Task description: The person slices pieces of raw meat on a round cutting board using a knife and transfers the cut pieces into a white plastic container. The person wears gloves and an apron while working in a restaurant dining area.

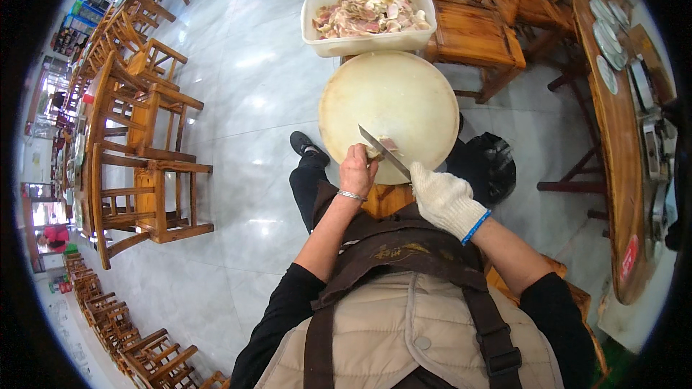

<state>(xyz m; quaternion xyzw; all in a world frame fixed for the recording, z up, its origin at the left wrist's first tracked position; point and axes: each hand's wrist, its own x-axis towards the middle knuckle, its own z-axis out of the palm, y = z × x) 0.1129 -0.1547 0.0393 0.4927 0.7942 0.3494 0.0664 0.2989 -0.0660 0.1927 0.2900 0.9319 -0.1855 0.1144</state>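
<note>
A round pale cutting board [390,97] lies before me. Near its lower edge, my bare left hand [357,171] holds a small piece of meat [373,152] down on the board. My right hand [446,199], in a white knitted glove with a blue cuff, is closed round the handle of a knife; the handle is hidden in the glove. The knife's blade [385,152] points up and left across the meat, and a thin pinkish slice [388,143] lies against its far side. Beyond the board, a white plastic tub [370,45] holds a heap of sliced meat.
A wooden chair [470,29] stands right of the tub. Farther right is a long wooden table [621,173] with stacked plates. A black plastic bag [489,167] sits by my right leg. Wooden chairs [146,189] line the left side. Part of a person shows at the top.
</note>
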